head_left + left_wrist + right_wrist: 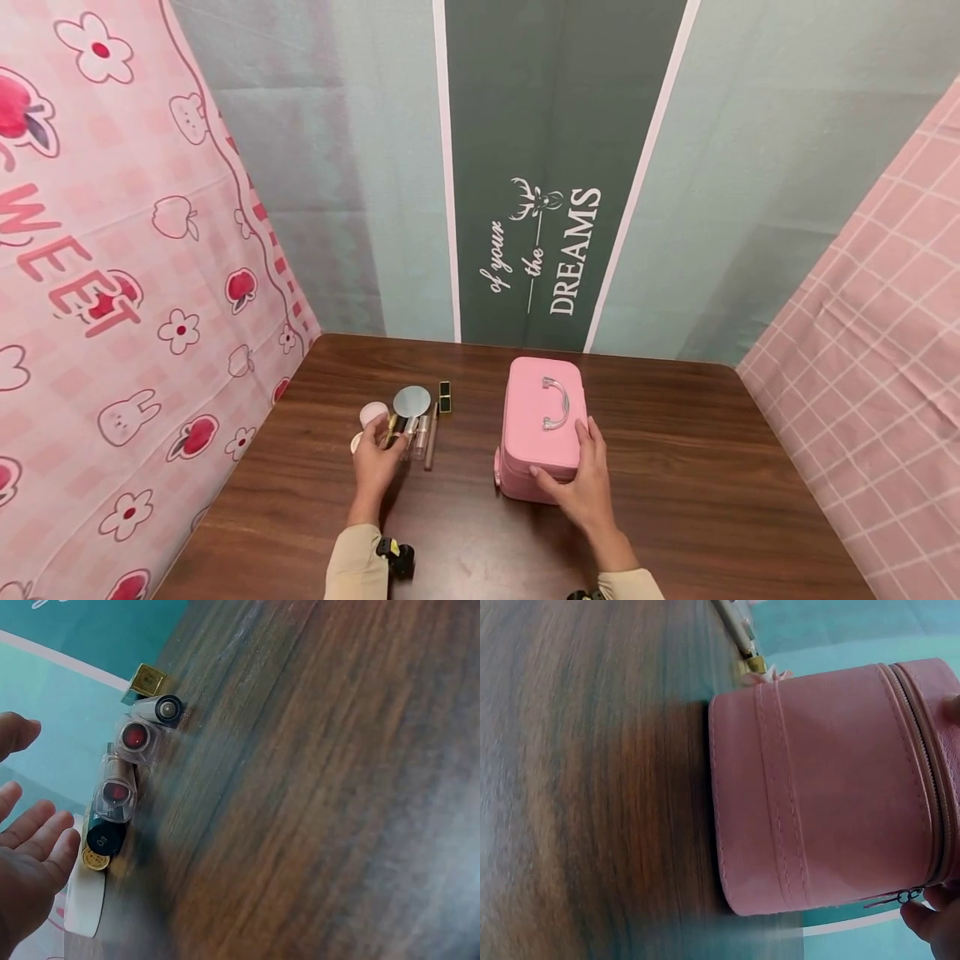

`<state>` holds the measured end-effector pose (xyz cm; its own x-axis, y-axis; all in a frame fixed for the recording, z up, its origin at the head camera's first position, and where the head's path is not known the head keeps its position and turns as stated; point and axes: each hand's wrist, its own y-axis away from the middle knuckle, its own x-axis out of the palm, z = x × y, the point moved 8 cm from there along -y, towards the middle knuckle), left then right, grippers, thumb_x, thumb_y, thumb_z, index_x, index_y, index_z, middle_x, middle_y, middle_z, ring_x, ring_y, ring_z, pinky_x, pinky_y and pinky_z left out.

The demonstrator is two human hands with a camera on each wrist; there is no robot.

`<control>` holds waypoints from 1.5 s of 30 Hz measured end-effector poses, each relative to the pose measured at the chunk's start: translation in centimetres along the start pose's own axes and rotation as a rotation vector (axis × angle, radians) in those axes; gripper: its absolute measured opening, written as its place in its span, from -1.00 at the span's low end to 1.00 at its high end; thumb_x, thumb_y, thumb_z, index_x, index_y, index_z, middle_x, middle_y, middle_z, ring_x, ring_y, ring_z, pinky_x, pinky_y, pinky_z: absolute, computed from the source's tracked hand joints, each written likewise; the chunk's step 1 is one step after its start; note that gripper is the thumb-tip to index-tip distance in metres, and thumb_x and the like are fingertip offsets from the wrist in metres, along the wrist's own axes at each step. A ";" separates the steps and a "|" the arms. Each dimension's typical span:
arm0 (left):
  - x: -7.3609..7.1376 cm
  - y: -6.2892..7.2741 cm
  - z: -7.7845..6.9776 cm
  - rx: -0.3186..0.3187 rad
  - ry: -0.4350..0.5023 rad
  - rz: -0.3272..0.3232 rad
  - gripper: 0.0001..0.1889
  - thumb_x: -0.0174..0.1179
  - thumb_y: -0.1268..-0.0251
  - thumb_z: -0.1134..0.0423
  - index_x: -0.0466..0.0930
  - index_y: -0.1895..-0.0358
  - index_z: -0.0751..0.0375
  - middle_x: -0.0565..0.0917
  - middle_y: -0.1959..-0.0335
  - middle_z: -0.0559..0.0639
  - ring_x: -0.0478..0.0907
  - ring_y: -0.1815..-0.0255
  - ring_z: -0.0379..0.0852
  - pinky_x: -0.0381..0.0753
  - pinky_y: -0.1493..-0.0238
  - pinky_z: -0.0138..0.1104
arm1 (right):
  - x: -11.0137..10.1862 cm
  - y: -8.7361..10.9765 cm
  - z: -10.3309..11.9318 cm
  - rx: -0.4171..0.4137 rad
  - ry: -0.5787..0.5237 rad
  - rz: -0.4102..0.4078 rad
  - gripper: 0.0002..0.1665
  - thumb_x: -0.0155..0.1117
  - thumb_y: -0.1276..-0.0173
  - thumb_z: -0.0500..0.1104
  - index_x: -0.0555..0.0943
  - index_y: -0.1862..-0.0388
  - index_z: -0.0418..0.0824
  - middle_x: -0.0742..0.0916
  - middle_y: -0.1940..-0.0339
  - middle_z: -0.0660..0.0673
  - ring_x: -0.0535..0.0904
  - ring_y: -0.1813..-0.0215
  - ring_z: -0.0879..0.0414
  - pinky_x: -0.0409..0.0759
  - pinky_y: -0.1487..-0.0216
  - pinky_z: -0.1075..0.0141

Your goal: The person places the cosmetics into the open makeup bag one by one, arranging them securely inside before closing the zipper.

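Standing here, I see the person's right hand (588, 486) nearest the table's (675, 517) near edge, gripping the near right corner of a pink case (528, 408). The case stands upright right of the middle, lid down. An uneven push from that hand might, I think, slide or tip it.

The left hand (377, 462) is over toward the left edge, thumb and fingers loosely apart; I can't tell whether they touch anything. Just past it lie lip gloss tubes (422, 435) and a slim pencil (432, 437), close enough that a careless fingertip could set one rolling.

Farther toward the far edge come a pink puff (372, 410), a round mirror (412, 402) and a black lipstick (445, 397). The mirror lies close against the tubes, so one knock could shift them together.
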<state>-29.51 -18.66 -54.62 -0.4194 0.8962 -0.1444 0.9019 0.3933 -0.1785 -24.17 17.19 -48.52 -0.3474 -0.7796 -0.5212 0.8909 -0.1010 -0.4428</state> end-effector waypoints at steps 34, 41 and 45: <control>2.7 -3.9 -1.3 0.207 -0.355 -0.018 -0.41 0.34 0.16 0.42 0.43 -0.09 0.46 0.54 0.10 0.39 0.46 0.07 0.27 0.38 0.05 0.03 | -1.3 0.2 -0.1 -0.029 -0.037 -0.162 0.12 0.68 0.36 -0.07 0.38 -0.24 -0.38 0.38 -0.26 -0.35 0.34 -0.21 -0.26 0.27 -0.11 -0.20; 3.4 -4.6 -1.0 0.301 -0.298 -0.003 -0.40 0.32 0.17 0.30 0.43 -0.08 0.41 0.49 0.07 0.40 0.45 0.10 0.33 0.41 0.08 0.03 | -1.5 0.2 -0.3 -0.074 -0.015 -0.204 0.12 0.70 0.41 -0.08 0.41 -0.21 -0.38 0.44 -0.22 -0.32 0.39 -0.18 -0.22 0.32 -0.16 -0.01; 4.3 -5.1 -0.2 0.169 -0.362 0.066 -0.34 0.37 0.16 0.35 0.38 -0.13 0.44 0.44 -0.01 0.43 0.45 0.07 0.32 0.41 0.04 0.03 | -1.8 0.2 -0.4 -0.134 -0.025 -0.254 0.08 0.71 0.47 -0.12 0.46 -0.15 -0.40 0.49 -0.16 -0.33 0.43 -0.13 -0.22 0.22 -0.20 0.45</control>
<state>-35.93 -16.76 -54.18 -0.3976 0.7766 -0.4886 0.9111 0.2712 -0.3104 -23.48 18.85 -47.94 -0.5459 -0.7549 -0.3634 0.7289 -0.2141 -0.6503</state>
